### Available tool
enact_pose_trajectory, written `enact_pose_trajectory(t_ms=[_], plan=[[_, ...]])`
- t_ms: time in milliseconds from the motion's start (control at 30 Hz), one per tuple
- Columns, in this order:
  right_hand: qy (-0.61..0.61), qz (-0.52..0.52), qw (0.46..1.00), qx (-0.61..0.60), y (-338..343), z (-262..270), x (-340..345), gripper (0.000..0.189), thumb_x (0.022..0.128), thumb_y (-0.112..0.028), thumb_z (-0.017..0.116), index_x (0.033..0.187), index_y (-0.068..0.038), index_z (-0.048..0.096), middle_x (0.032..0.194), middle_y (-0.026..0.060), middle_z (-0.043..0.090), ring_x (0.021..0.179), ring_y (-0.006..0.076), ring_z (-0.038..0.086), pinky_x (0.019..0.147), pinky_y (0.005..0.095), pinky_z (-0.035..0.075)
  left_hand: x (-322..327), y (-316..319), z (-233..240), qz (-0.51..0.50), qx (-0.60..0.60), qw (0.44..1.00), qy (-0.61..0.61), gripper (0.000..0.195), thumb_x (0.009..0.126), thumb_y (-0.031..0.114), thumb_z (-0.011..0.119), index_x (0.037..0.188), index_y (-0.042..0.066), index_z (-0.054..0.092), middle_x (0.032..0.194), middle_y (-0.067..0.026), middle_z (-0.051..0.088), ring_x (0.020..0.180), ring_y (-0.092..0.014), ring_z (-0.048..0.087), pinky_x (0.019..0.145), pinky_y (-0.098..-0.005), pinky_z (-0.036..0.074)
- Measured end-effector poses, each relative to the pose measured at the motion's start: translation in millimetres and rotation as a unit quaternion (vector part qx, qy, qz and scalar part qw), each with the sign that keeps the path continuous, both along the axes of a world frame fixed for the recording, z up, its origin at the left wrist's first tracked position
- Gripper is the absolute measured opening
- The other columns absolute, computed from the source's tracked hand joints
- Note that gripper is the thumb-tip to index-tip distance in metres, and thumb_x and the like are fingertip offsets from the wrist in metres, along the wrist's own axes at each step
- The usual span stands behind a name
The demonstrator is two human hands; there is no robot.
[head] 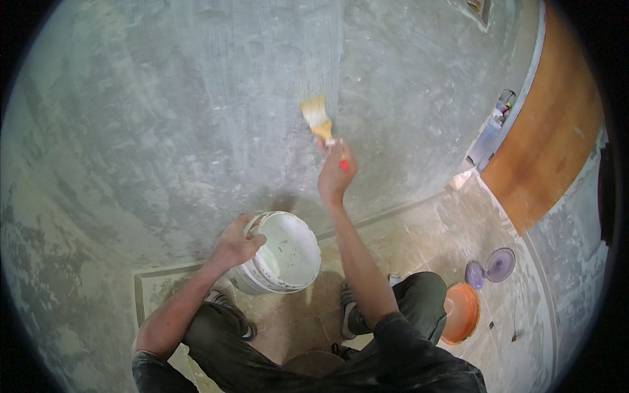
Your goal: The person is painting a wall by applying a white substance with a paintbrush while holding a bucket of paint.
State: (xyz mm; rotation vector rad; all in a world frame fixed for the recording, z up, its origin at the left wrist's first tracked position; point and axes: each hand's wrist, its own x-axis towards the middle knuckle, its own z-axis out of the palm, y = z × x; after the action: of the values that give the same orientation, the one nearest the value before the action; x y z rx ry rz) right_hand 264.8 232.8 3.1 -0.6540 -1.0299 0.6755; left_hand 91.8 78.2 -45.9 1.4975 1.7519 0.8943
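Observation:
My right hand (337, 172) grips a flat paintbrush (317, 115) by its handle, with the bristles pointing up towards the plastered wall (196, 123). Whether the tips touch the wall I cannot tell. Pale, streaky vertical strokes (275, 54) mark the wall above and to the left of the brush. My left hand (241, 243) holds a white plastic bucket (290, 250) at its rim, fingers outside and thumb over the edge. The bucket is tilted a little, and whitish liquid lies low inside it.
At my right on the tiled floor (432, 240) stands an orange basin (462, 314). Beside it are a purple lump (474, 275) and a round purplish dish (500, 265). An orange-brown door (545, 123) bounds the right side, near a small wall recess (484, 14). My knees flank the bucket.

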Motion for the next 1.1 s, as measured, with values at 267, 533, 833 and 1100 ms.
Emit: enact_pose_trajectory(t_ms=[267, 533, 833, 1100], plan=[[0.164, 0.003, 0.981, -0.105, -18, -140, 10, 0.022, 0.091, -0.011, 0.046, 0.077, 0.003, 0.056, 0.070, 0.0012, 0.052, 0.068, 0.0094, 0.057, 0.061, 0.0252, 0.049, -11, 2, -9, 0.012, 0.029, 0.998, 0.050, 0.048, 0.071, 0.022, 0.069, 0.111, -0.001, 0.055, 0.079, -0.0118, 0.063, 0.069, -0.022, 0.062, 0.067, -0.0341, 0.050], [0.010, -0.009, 0.995, -0.095, 13, -32, 0, 0.023, 0.090, -0.011, 0.045, 0.087, 0.007, 0.058, 0.081, 0.0083, 0.061, 0.073, 0.0159, 0.058, 0.076, 0.0264, 0.047, -5, 0, -1, 0.020, 0.023, 0.998, 0.053, 0.047, 0.071, 0.023, 0.069, 0.109, 0.000, 0.056, 0.085, -0.0138, 0.063, 0.076, -0.023, 0.061, 0.072, -0.0343, 0.050], [0.156, 0.140, 0.972, 0.102, -6, 57, 12, 0.025, 0.095, -0.012, 0.044, 0.086, 0.005, 0.059, 0.067, 0.0009, 0.045, 0.060, 0.0087, 0.044, 0.076, 0.0257, 0.050, 7, -1, 13, 0.007, -0.027, 1.000, 0.015, 0.048, 0.072, 0.024, 0.068, 0.112, 0.000, 0.055, 0.096, -0.0148, 0.064, 0.086, -0.023, 0.062, 0.080, -0.0341, 0.049], [-0.032, 0.024, 0.992, -0.118, 2, -68, 14, 0.024, 0.093, -0.013, 0.047, 0.085, 0.006, 0.058, 0.075, 0.0030, 0.058, 0.068, 0.0089, 0.054, 0.065, 0.0232, 0.044, 12, 0, 17, -0.004, -0.040, 0.999, 0.026, 0.047, 0.072, 0.021, 0.068, 0.112, 0.000, 0.056, 0.095, -0.0155, 0.064, 0.087, -0.024, 0.062, 0.082, -0.0342, 0.049]])
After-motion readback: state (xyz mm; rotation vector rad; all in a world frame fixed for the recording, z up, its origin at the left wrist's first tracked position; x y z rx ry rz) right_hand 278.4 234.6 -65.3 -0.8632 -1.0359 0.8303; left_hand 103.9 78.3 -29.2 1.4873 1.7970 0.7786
